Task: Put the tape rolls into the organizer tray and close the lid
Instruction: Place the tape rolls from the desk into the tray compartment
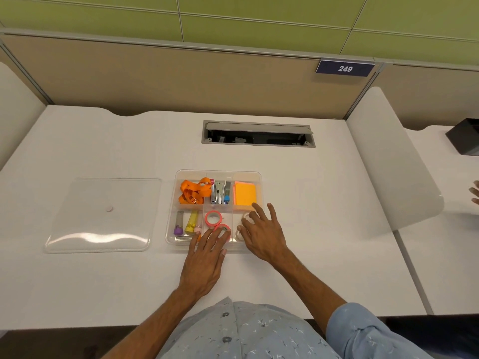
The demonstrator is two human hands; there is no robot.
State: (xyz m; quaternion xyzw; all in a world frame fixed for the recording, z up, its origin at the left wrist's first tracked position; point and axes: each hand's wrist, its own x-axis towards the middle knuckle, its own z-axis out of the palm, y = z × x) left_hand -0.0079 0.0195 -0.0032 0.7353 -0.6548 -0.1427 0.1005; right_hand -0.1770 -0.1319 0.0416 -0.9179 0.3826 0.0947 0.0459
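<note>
Left hand (207, 251) resting fingers spread on near pink tape roll (223, 230), seating it in organizer tray (256, 174) middle compartment. Right hand (261, 229) fingers splayed over white tape rolls (245, 217), settling them flat. Clear lid (103, 213) lying on worktop (324, 229) left, waiting.

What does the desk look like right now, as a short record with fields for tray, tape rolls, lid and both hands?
tray: clear organizer tray, open, on the white desk
tape rolls: two pink tape rolls in the near middle compartment; whitish rolls in the near right one
lid: clear lid flat on the desk, left of the tray
left hand: fingers on the nearer pink roll
right hand: over the whitish rolls
</note>
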